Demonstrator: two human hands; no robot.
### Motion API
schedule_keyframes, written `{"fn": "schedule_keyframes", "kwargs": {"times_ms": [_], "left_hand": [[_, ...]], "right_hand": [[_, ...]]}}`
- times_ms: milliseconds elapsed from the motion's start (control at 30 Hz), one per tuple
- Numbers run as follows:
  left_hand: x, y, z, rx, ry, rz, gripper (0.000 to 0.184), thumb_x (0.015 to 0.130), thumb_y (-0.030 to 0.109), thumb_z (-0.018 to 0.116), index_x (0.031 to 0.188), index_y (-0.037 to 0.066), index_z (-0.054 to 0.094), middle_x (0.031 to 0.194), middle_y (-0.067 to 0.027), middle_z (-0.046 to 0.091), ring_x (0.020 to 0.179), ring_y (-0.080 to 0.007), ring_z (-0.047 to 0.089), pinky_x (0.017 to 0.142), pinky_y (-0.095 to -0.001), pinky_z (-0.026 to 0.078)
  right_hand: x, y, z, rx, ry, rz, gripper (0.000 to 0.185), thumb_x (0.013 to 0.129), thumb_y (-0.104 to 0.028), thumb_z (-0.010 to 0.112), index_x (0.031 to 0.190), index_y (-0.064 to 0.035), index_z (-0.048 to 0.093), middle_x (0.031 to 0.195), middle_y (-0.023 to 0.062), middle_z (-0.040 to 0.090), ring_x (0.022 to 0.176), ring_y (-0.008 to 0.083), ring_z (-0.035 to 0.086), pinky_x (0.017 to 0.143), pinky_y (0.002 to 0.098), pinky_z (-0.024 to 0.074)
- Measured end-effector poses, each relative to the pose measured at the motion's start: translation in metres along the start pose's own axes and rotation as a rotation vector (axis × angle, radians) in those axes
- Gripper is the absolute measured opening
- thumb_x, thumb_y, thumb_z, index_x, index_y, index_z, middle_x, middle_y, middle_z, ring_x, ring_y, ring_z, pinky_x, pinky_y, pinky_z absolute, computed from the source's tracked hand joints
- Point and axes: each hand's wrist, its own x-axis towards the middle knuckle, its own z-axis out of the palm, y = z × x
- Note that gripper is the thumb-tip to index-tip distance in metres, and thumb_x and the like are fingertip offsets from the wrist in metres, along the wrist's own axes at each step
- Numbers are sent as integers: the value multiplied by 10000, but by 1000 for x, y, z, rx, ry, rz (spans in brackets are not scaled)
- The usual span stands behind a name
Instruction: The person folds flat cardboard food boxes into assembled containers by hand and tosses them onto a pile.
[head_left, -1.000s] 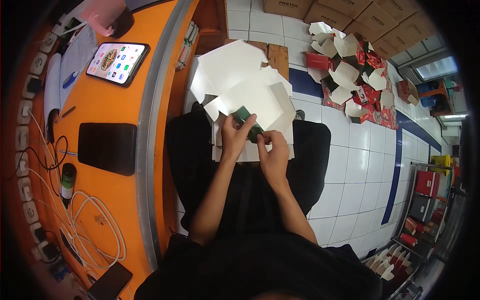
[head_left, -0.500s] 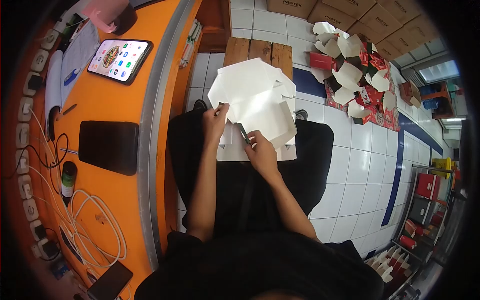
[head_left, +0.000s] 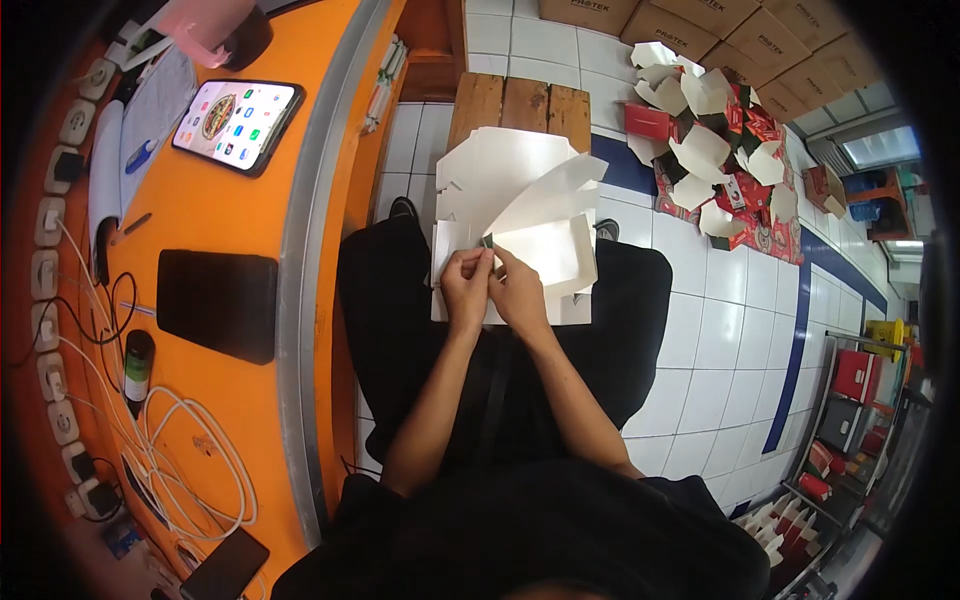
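A partly folded white cardboard box (head_left: 545,250) lies in front of me between my knees, its right-hand walls standing up and its large back panel raised and bent. White flat cardboard (head_left: 490,155) lies under and behind it. My left hand (head_left: 467,287) pinches the box's near-left corner, thumb and fingers together. Close beside it, my right hand (head_left: 519,293) grips the same corner, fingers curled on the near wall. A dark green printed bit of the outer face shows between the fingertips. The exact fold under the fingers is hidden.
A wooden bench (head_left: 525,105) stands beyond the cardboard. On the left, an orange counter (head_left: 215,400) holds a lit phone (head_left: 238,127), a black tablet-like case (head_left: 217,305) and cables. Folded red-and-white boxes (head_left: 700,150) are piled on the floor at right, near brown cartons (head_left: 765,45).
My left hand has moved right and down to meet my right hand at the box corner. The box's back panel has turned and lifted, with its tip now to the right.
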Motion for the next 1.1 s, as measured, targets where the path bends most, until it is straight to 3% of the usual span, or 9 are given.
{"fn": "schedule_keyframes", "kwargs": {"times_ms": [133,267,300,367,467,633,767,900,1100], "left_hand": [[11,12,-10,183,65,-122,360,961,279,812,1096,-44,725,967,-74,734,845,-124,662,769,-287,540],[-2,52,-9,418,95,-82,300,931,231,825,1043,-25,714,898,-68,709,824,-158,676,758,-311,542],[-4,55,-9,544,123,97,269,914,200,825,1024,-12,702,859,-75,682,810,-187,673,749,-329,541],[-4,60,1,689,221,454,227,880,140,824,1002,20,674,770,-91,600,778,-255,649,727,-372,534],[3,51,18,723,31,763,251,875,143,823,1046,30,677,822,-116,645,768,-262,656,714,-383,535],[-11,66,80,586,-336,36,256,914,223,781,1045,8,731,921,-174,764,800,-290,748,726,-375,569],[3,42,77,678,-390,25,293,950,252,755,979,-40,748,895,-172,777,748,-251,758,702,-360,597],[9,26,68,369,-380,-148,271,1005,194,698,956,-67,752,861,-115,764,697,-167,727,633,-325,620],[12,25,66,214,-383,-198,262,1024,185,672,1013,-62,759,867,-117,763,684,-168,737,598,-316,613]], "right_hand": [[13,0,-45,111,73,50,458,950,-148,700,1395,-51,653,964,181,721,895,360,703,846,461,556],[69,62,-103,-381,790,-86,413,972,-289,723,1268,-4,681,1085,218,731,950,315,692,856,419,526],[76,66,-115,-384,803,-83,413,972,-289,723,1268,-4,681,1085,218,731,950,315,692,856,419,526],[88,71,-130,85,259,107,389,1000,-353,707,1133,12,705,990,169,729,851,245,666,801,379,518],[81,58,-127,145,291,42,380,1024,-351,689,1050,27,709,884,124,714,772,180,632,750,331,505],[59,44,-117,99,280,-1,329,1005,-284,707,930,36,704,688,104,677,629,148,625,636,323,500],[37,32,-111,78,300,96,311,974,-272,727,925,35,711,717,169,723,649,257,733,648,383,544],[23,27,-101,147,212,143,282,968,-250,725,912,26,711,735,184,721,675,303,741,660,404,555],[5,31,-94,-225,116,-54,213,950,-211,717,935,0,692,831,203,748,774,420,737,712,488,574]]}}
